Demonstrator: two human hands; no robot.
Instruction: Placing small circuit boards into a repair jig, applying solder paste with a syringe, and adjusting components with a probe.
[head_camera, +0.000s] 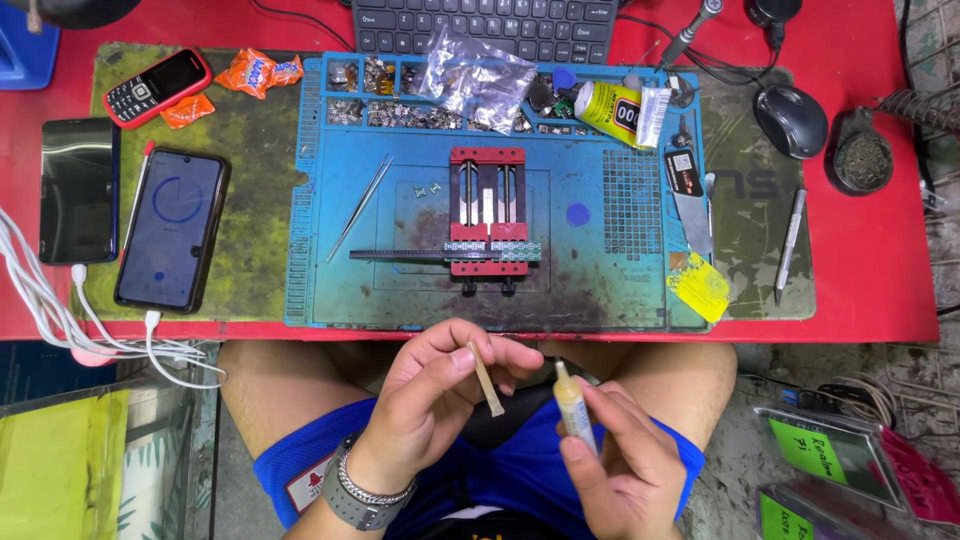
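Right hand — fingers gripping a small pale-yellow syringe tube; left hand, just beside, pinching a thin tan wooden stick — near edge of blue silicone repair mat.

left hand pinching, right hand gripping, both raised

Red worktable under even, bright light, topped with a worn green mat and a stained blue repair mat. Below right, rough grey floor. Lower left, a glass-topped cabinet.
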